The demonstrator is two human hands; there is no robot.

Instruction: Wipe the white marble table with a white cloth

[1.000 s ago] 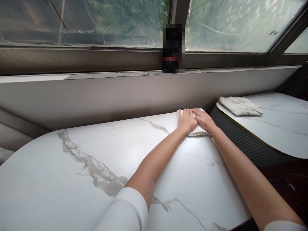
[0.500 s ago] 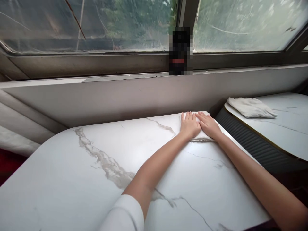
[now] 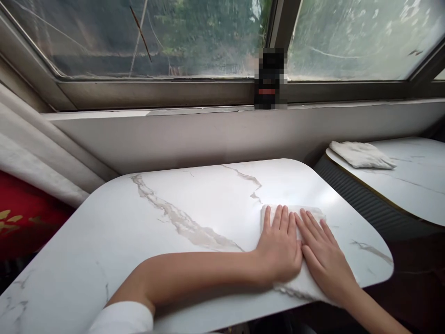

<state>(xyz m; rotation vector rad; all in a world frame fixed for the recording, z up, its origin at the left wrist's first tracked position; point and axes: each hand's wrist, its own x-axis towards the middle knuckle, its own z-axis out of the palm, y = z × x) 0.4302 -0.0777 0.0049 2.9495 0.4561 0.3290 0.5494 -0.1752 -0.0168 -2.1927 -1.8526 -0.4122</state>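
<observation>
Both palms press flat on a folded white cloth (image 3: 306, 283) near the front right edge of a white marble-patterned table (image 3: 208, 199). My left hand (image 3: 280, 246) covers the cloth's left part, its fingers stretched out and pointing away from me. Beside it lies my right hand (image 3: 325, 255), angled inward with fingers extended, the two hands touching at the thumbs. Part of the cloth shows beyond the fingertips and below the wrists; the rest is hidden under the hands.
A second marble-patterned table (image 3: 424, 185) stands to the right with another folded white cloth (image 3: 361, 154) on it. Windows and a sill (image 3: 194, 110) run along the back. A pale curtain (image 3: 38, 153) and red fabric (image 3: 28, 213) are at the left.
My hands and the cloth have come from the table's far right corner back toward me, near the front edge. The view has shifted slightly.
</observation>
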